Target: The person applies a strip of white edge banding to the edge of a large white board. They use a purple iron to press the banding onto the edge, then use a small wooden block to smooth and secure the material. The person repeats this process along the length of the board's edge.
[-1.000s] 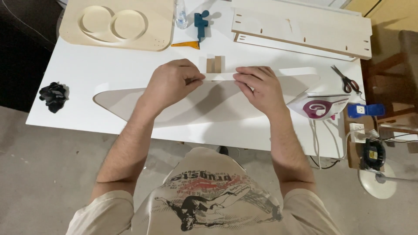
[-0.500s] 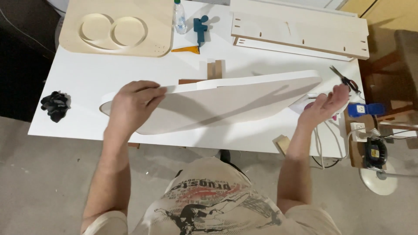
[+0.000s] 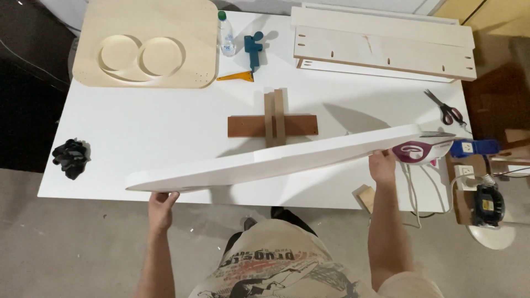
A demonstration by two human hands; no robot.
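**Kid:** Hands first! Where are they?

**Helper:** One at each end of the long white board (image 3: 276,160). The left hand (image 3: 162,205) is curled around the pointed end, fingers under it. The right hand (image 3: 382,165) grips the other end from below, close to the purple iron (image 3: 417,152).

**Kid:** Is the board lying on the white table (image 3: 138,127)?

**Helper:** No. It is up in the air, tipped on its edge, over the near side of the table. Both hands are closed tight on it. Nothing else holds it up.

**Kid:** What is under it?

**Helper:** A brown wooden strip with two thin slats across it (image 3: 273,124) sits just behind it. The scissors (image 3: 447,110) and the iron are by the right end. Far back are a plastic bottle (image 3: 225,34), a blue clamp (image 3: 253,47), a pale wooden panel with two round cut-outs (image 3: 146,44) and some slotted planks (image 3: 383,47). Black gloves (image 3: 70,157) lie at the left edge.

**Kid:** What could go wrong?

**Helper:** I think the board is long and held only at its tips, so it could wobble or slip out. If the right end swings, it might knock the iron or the scissors off. If it drops, it could hit the slats.
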